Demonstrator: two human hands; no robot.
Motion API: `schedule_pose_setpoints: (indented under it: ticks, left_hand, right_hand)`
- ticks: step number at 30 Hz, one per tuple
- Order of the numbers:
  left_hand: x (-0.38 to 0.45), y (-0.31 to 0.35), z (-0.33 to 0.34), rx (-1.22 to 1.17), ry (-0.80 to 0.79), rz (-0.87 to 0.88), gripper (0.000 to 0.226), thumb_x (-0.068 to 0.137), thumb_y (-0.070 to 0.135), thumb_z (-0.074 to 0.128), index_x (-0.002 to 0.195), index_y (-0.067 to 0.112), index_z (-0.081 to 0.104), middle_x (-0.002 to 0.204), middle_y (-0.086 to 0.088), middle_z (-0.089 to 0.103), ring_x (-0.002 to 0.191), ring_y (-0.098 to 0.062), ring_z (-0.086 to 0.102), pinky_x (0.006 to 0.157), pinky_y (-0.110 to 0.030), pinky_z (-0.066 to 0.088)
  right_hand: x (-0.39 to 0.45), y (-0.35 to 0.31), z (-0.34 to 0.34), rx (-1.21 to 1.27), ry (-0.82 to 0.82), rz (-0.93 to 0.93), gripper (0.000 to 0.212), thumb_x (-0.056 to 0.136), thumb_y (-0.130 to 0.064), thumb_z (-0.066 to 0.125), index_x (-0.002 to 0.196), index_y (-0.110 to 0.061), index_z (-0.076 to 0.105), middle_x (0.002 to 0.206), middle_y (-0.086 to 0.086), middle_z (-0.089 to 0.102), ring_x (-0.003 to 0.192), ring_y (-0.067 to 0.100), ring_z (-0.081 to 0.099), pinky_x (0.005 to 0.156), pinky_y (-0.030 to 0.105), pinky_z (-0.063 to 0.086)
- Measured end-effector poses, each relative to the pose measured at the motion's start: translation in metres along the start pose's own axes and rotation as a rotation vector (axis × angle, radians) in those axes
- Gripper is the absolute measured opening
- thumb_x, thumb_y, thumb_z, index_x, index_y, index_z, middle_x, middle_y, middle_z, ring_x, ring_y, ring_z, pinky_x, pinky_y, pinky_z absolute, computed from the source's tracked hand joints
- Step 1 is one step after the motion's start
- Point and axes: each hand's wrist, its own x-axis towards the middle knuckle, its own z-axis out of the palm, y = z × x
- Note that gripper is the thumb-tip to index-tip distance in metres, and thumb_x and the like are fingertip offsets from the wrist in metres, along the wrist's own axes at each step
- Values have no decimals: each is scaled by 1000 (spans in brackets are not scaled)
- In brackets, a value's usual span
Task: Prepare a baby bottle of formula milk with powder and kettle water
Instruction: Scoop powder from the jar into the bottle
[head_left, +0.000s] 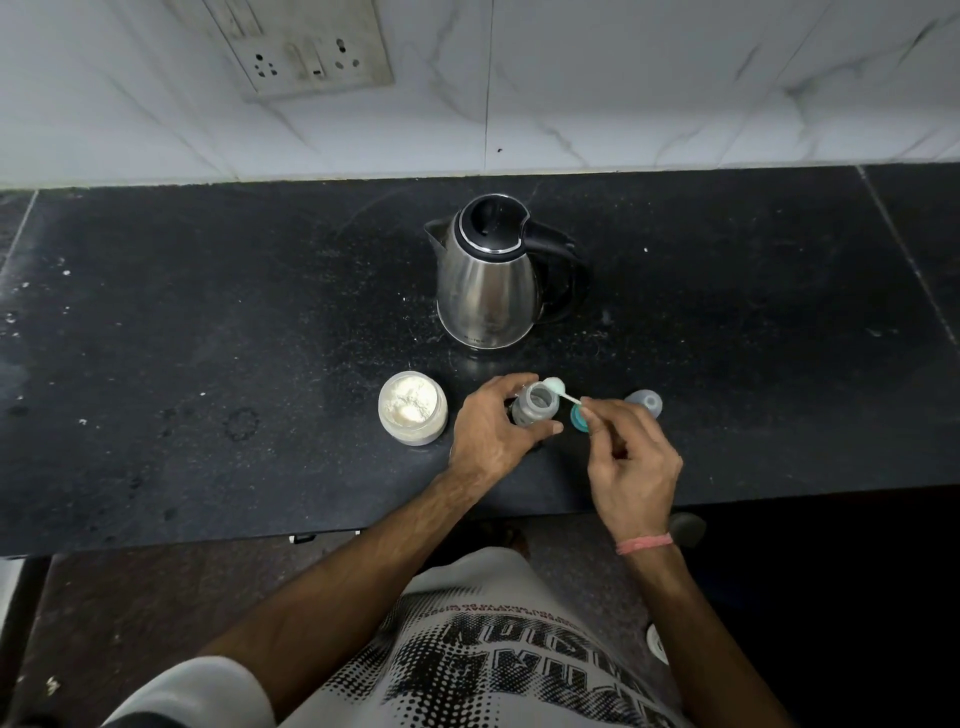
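Observation:
An open baby bottle (535, 406) stands on the black counter (208, 338), and my left hand (491, 431) grips its body. My right hand (631, 467) pinches the handle of a small white scoop (555, 388). The scoop's bowl sits over the far rim of the bottle's mouth. An open jar of white powder (412, 408) stands just left of my left hand. A steel kettle (493, 275) with a black lid and handle stands behind the bottle, its lid closed.
A teal bottle ring (576, 415) lies right of the bottle, partly behind my right fingers. A grey cap (645, 402) sits further right. A wall socket plate (306, 47) is on the tiled wall. The counter's front edge runs just below my wrists.

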Motion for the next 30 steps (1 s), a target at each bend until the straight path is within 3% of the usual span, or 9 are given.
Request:
schedule_pose_setpoints:
  ticks: [3,5,7,9,15,19,23,26,30]
  left_hand:
    - [-1,2,-2,5,-24,6,101,66,43,112,156,30,66,145,12,75,132,-5,71,114,-44,61]
    - [-3,3,-4,11,-27,6,114,65,41,113,164,29,58,154,10,69,136,-8,68,116,-45,60]
    - [-8,4,-7,13,-9,14,118,66,39,113,167,29,54,158,11,65,139,-8,65,116,-44,59]
    - [-14,4,-10,-17,53,54,111,69,35,111,165,32,55,156,14,65,138,-6,65,114,-41,60]
    - [-29,20,-29,-104,244,200,100,77,38,102,163,37,53,149,21,64,136,-10,67,103,-26,61]
    - [-35,17,-53,-66,349,230,96,77,32,102,160,39,54,143,23,62,120,-13,69,88,-20,59]
    - [-45,6,-80,64,487,173,90,75,41,99,154,46,56,140,28,61,124,-6,59,97,-8,44]
    - [-49,-7,-95,159,555,136,91,76,49,101,155,41,57,147,24,59,129,-8,52,107,-19,41]
    - [-51,-25,-104,166,467,15,110,73,61,103,164,25,52,162,9,56,149,-21,46,124,-38,39]
  right_hand:
    - [4,-6,3,102,49,203,22,103,-11,83,112,-31,84,104,-13,80,64,6,61,67,14,49]
    - [7,-6,5,196,43,339,20,104,-17,83,109,-37,85,97,-10,82,59,15,59,62,31,53]
    - [9,-6,7,312,41,476,11,105,-23,82,109,-32,87,84,6,77,56,40,54,56,47,50]
    - [11,-8,9,391,43,532,7,105,-24,82,109,-28,87,75,25,65,53,33,47,55,45,45]
    - [24,-33,28,495,18,538,6,106,-21,81,106,-26,86,67,3,65,52,12,51,45,27,43]
    - [29,-51,47,557,-83,510,7,107,-14,78,110,-14,84,86,15,76,67,19,58,63,31,49]
    - [26,-65,72,417,-250,384,9,106,-15,80,111,-19,86,96,-4,82,69,9,61,66,29,52]
    - [24,-75,91,289,-386,265,15,103,-13,83,110,-25,88,103,-9,77,67,1,62,69,14,50]
    - [27,-86,109,139,-522,118,13,99,-15,87,109,-23,89,99,-10,71,73,6,67,80,39,62]
